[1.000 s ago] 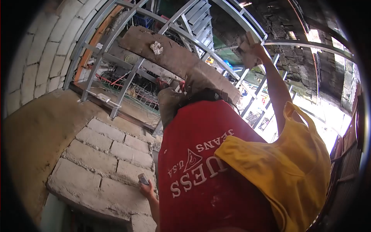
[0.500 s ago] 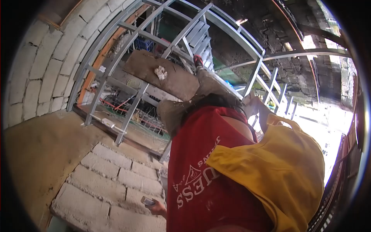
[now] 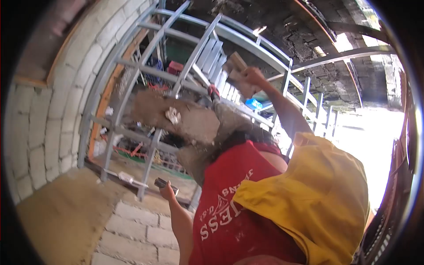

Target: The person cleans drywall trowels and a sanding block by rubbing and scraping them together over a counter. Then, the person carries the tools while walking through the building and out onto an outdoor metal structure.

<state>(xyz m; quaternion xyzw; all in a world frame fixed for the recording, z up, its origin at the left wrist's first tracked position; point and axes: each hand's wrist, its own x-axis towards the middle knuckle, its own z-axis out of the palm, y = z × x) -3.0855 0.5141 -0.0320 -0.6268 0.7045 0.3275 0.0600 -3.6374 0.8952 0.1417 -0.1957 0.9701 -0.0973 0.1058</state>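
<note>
My left hand (image 3: 167, 191), low in the view, is closed around a small dark object with a silvery edge (image 3: 165, 183), whose kind I cannot make out. From the yellow sleeve my right arm reaches up and away, and my right hand (image 3: 253, 76) grips a tan flat piece with a bar along it (image 3: 237, 62), blurred by motion. Below and left of that hand lies a dusty brown board (image 3: 194, 121) with a crumpled whitish scrap (image 3: 173, 115) on it. My bent legs and a red shoe (image 3: 213, 91) are beside the board.
A grey metal frame (image 3: 152, 48) spans the upper left, with clutter behind it. Block wall (image 3: 39, 132) stands at left, and more blocks (image 3: 132, 234) are below. A blue item (image 3: 253, 104) sits near the right arm. Bright daylight enters at right.
My right hand has come up into view, holding the tan piece. My left hand has risen with the dark object. The view has tilted slightly.
</note>
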